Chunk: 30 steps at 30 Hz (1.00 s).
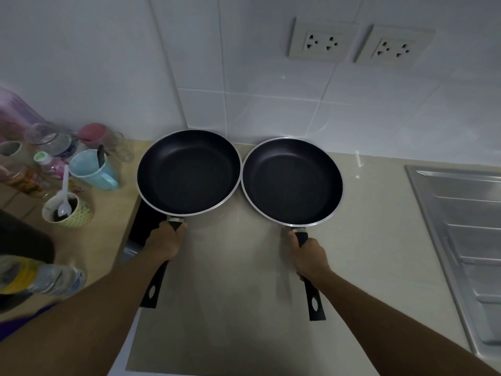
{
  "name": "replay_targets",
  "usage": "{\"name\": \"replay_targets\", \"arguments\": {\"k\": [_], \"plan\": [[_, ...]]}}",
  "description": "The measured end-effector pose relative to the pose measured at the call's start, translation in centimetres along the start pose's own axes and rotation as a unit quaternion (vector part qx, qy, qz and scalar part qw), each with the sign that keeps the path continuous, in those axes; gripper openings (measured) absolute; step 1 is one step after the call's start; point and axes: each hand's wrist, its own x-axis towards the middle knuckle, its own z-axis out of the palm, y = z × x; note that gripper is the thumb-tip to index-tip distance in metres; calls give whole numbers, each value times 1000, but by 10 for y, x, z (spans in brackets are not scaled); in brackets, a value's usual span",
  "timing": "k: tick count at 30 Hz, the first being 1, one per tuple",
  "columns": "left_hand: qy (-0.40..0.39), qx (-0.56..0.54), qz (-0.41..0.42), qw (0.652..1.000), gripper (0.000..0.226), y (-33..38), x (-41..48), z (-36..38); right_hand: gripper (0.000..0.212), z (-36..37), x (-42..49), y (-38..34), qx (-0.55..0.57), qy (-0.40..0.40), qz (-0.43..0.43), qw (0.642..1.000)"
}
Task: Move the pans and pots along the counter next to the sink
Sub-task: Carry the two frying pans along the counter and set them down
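The left hand [165, 241] is curling tightly round the matte black handle of a round, black non-stick frying pan [188, 172] with a thin polished metal rim. The right hand [309, 257] is gripping the handle of a second, matching frying pan [292, 181] in the same way. Both pans are sitting side by side near the back of the glossy beige counter [238, 280], rims touching or all but touching. Their long flat handles are pointing towards the person. I cannot tell whether the pans are resting or hovering. The left one is overhanging a dark flat slab [146, 226] at the counter's left edge. A ribbed stainless-steel sink drainer [466, 226] is lying to the right, well apart from the pans. Behind, glossy white wall tiles [271, 109] are carrying a pale socket plate [321, 40] beside another socket plate [394, 46]. On a lower wood-toned surface at left, a light-blue mug [92, 170] and a green paper cup [67, 211] are standing.
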Motion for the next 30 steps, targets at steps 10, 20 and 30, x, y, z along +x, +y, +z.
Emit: {"name": "replay_targets", "arguments": {"k": [10, 20, 30], "plan": [[37, 61, 42, 997, 64, 3, -13, -6, 67, -5, 1, -2, -3, -21, 3, 1000], [92, 109, 141, 980, 34, 32, -55, -31, 45, -34, -6, -13, 135, -153, 45, 978], [53, 137, 227, 963, 37, 97, -96, -34, 26, -53, -19, -12, 40, -212, -7, 976]]}}
